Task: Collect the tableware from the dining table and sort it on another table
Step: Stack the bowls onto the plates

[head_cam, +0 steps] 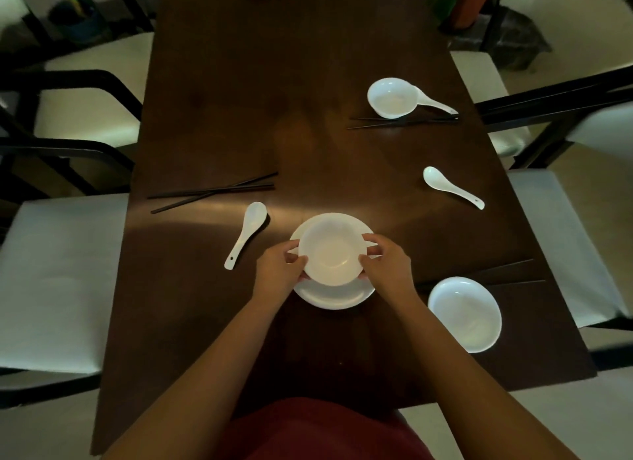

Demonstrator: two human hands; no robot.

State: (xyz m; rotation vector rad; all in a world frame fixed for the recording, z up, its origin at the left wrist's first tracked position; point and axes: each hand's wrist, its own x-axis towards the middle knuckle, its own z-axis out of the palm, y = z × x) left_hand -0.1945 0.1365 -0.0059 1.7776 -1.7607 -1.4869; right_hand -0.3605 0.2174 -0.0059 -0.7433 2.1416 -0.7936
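Dim room, dark desk [219, 83]. Left hand [279, 266] and right hand [385, 262] are gripping a bowl [330, 254] by its rim over the plate [329, 297], probably stacking so it all carries together.

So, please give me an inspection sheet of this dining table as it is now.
Surface: dark wooden table.
Job's things: held bowl above plate; near-right bowl; far bowl; three spoons; three pairs of chopsticks.
Clutter: nothing seen.
Grippers: left hand and right hand grip the held bowl's rim.
Cables: nothing seen.
Surroundings: white-cushioned chairs on both sides; potted plants beyond.
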